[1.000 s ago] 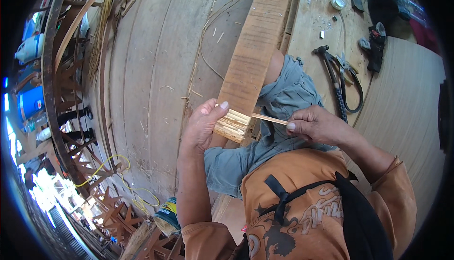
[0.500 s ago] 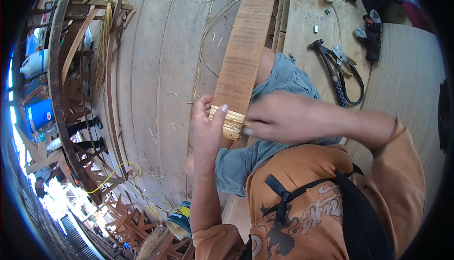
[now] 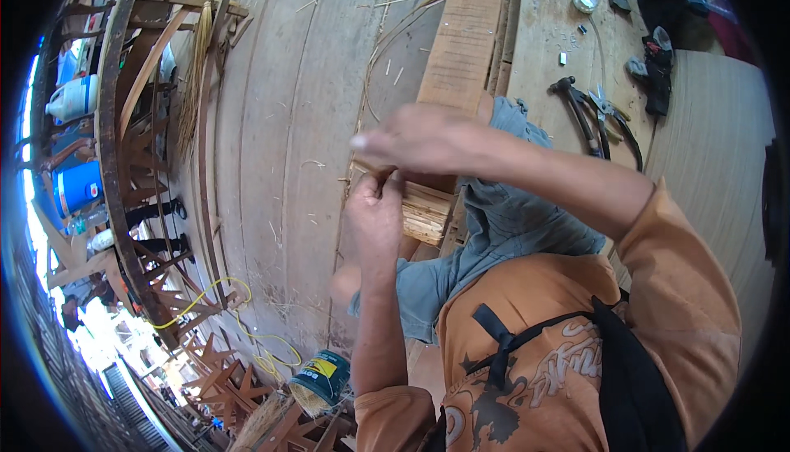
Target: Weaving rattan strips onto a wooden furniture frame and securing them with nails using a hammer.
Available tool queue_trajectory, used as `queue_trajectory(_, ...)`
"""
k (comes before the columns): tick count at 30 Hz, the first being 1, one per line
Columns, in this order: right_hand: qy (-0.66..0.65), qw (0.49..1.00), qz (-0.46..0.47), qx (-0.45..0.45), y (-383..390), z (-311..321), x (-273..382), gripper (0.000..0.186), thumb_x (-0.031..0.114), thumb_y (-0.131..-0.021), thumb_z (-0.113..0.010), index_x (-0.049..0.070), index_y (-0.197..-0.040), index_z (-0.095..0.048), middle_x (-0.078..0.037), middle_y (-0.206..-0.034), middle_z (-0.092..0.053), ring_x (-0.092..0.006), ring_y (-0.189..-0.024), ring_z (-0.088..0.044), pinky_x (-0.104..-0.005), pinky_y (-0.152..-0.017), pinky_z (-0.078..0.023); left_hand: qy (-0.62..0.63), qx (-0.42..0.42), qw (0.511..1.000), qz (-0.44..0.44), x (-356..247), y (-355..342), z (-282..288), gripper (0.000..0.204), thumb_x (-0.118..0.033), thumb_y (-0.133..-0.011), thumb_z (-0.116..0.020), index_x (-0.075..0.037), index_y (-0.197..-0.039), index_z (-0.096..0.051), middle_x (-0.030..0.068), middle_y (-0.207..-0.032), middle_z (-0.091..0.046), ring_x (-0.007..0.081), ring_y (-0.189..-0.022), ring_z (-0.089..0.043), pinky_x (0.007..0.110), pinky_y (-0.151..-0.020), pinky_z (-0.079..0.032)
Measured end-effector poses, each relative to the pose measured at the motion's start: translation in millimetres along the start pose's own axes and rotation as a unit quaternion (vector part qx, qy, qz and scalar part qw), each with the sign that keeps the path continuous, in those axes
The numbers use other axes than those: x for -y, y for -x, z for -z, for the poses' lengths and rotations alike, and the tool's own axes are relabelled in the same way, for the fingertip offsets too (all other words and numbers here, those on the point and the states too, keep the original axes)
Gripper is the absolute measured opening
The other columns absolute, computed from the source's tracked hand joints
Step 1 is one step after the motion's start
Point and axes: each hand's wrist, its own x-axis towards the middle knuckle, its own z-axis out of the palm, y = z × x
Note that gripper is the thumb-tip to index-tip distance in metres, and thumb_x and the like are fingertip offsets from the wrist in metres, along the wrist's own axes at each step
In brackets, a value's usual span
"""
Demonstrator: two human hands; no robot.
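Note:
A long wooden board runs toward me over my lap, its near end covered by a band of pale cane strips. At the left corner of that band my left hand has thumb and fingers pinched on the strips. My right hand reaches across just above it, closed and smeared by motion; whatever is in its fingers is mostly hidden. To the right, a hammer and snips lie on a pale plank bench.
Wooden frames line the left, among them a blue bucket and white jug. A yellow cord trails over the floorboards toward a green container. A round tin sits on the bench.
My right hand has swung from the band's right side up and leftward across the board, over my left hand. My left hand still grips the band, its fingers now drawn more tightly together.

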Motion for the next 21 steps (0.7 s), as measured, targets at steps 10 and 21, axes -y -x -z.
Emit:
queue_trajectory(10, -0.271, 0.934, -0.227, 0.054, 81, -34, -51, 0.043, 0.038, -0.094, -0.055, 0.000, -0.074, -0.057, -0.003, -0.053, -0.053, -0.0105, -0.037, -0.049, -0.0251, -0.034, -0.038, 0.087, -0.026, 0.994, 0.061, 0, 3, 4, 0.024, -0.013, -0.091, -0.061, 0.007, -0.102, -0.066, 0.0055, -0.082, -0.065, 0.0079, -0.076, -0.055, 0.024, -0.068, -0.046)
queue_trajectory(21, -0.395, 0.894, -0.211, 0.037, 73, -46, -65, 0.031, 0.028, -0.093, -0.059, -0.001, -0.081, -0.057, -0.001, -0.057, -0.051, -0.0092, -0.040, -0.049, -0.0233, -0.033, -0.042, 0.169, 0.008, 0.981, 0.099, 0, -2, 12, 0.023, -0.014, -0.089, -0.064, 0.008, -0.095, -0.066, 0.0059, -0.080, -0.065, 0.0076, -0.071, -0.057, 0.022, -0.065, -0.046)
